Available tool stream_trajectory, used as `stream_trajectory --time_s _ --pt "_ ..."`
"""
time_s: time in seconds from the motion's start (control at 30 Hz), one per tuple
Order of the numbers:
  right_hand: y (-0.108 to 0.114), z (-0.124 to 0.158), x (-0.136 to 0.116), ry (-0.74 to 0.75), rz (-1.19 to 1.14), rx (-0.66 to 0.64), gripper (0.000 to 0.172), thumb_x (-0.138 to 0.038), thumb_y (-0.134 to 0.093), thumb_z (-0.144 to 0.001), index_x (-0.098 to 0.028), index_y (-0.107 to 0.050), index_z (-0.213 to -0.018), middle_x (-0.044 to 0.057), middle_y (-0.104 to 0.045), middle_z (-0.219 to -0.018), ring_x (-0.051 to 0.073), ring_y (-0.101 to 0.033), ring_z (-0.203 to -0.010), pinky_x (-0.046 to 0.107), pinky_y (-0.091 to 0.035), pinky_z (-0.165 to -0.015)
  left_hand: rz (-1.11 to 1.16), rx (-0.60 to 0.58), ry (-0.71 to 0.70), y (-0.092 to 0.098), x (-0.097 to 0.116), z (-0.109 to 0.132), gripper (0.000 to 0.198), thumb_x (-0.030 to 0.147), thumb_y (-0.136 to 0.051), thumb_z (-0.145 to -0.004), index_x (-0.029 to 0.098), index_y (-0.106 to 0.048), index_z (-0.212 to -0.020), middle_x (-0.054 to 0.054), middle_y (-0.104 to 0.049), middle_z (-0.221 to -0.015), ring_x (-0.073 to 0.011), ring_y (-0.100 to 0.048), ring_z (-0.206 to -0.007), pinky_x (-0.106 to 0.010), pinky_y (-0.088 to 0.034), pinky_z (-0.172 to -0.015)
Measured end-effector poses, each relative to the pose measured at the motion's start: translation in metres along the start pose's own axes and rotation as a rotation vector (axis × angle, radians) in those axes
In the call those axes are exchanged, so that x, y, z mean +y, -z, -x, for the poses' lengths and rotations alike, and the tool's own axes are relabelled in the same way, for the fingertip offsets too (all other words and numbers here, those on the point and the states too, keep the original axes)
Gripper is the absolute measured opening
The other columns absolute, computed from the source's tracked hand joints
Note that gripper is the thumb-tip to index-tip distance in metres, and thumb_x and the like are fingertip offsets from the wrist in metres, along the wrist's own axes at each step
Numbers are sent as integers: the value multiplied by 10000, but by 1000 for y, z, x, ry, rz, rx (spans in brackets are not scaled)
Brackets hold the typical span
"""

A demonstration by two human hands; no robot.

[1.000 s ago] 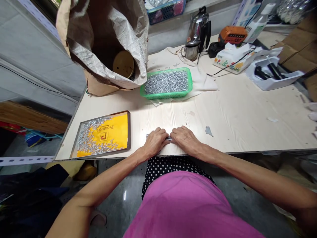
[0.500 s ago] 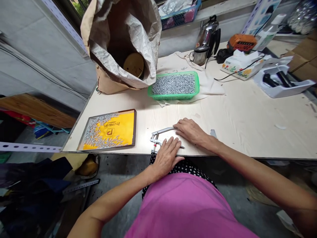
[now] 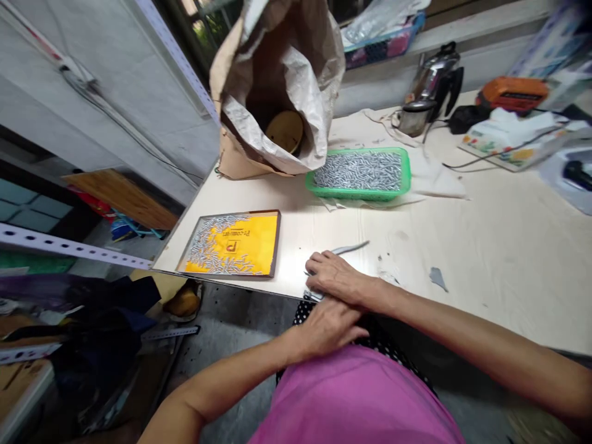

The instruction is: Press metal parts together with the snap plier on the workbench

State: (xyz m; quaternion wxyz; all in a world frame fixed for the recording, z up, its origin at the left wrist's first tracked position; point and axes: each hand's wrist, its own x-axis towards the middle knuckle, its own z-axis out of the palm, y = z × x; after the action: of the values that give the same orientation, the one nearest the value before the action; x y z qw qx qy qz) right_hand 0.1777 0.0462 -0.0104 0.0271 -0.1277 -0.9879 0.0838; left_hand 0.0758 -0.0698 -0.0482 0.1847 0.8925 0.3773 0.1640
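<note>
My right hand (image 3: pixel 335 277) lies curled over a silver plier-like hand tool (image 3: pixel 350 249) at the near edge of the pale wooden table (image 3: pixel 485 246). One thin handle sticks out beyond the fingers. My left hand (image 3: pixel 329 325) sits just below the table edge, under my right wrist and against my pink top. Its fingers lie loosely stretched with nothing visible in them. A yellow-lined shallow tray (image 3: pixel 240 240) with several small metal pieces lies to the left. A green basket (image 3: pixel 358 196) full of the same pieces stands further back.
A big open paper sack (image 3: pixel 282 74) stands at the back left with a round yellow lid inside. A steel kettle (image 3: pixel 428 83), an orange device (image 3: pixel 513 92), a tissue pack (image 3: pixel 502 132) and cables crowd the back right. Clutter lies on the floor to the left.
The view has swung left. My right hand moved forward and down over the tool. My left hand slid off the table to below its edge.
</note>
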Motion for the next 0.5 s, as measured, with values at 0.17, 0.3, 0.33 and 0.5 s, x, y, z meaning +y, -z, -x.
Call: stream_trajectory --time_s 0.17,0.3,0.33,0.5 --pt "-21 -14 -2 85 -93 87 134 -236 -589 -896 -184 -664 -798 88 -606 -916 242 -486 -929 376 -347 -753 -161 230 111 53 -24 41 232 259 -468 -966 193 -669 -1061 -91 -705 -959 -191 -647 -896 -319 -548 -811" --pt "-28 -17 0 35 -393 298 204 -236 -442 -981 -195 -636 -933 75 -641 -933 211 -546 -890 361 -420 -771 -359 417 720 117 -94 69 254 240 -450 -960 184 -695 -995 -93 -673 -936 -214 -622 -910 -358 -513 -861" --pt "-25 -16 2 -15 -482 396 218 -245 -417 -992 -195 -625 -952 74 -647 -929 205 -562 -884 359 -441 -777 -388 382 806 129 -111 75 245 234 -465 -947 183 -704 -971 -91 -667 -930 -219 -617 -917 -358 -502 -875" --pt "12 7 47 -398 -527 827 166 -335 -496 -947 -226 -621 -948 72 -649 -887 226 -607 -786 400 -508 -723 -453 79 934 151 -154 91 241 238 -496 -929 188 -731 -950 -96 -660 -976 -240 -575 -993 -344 -461 -892"
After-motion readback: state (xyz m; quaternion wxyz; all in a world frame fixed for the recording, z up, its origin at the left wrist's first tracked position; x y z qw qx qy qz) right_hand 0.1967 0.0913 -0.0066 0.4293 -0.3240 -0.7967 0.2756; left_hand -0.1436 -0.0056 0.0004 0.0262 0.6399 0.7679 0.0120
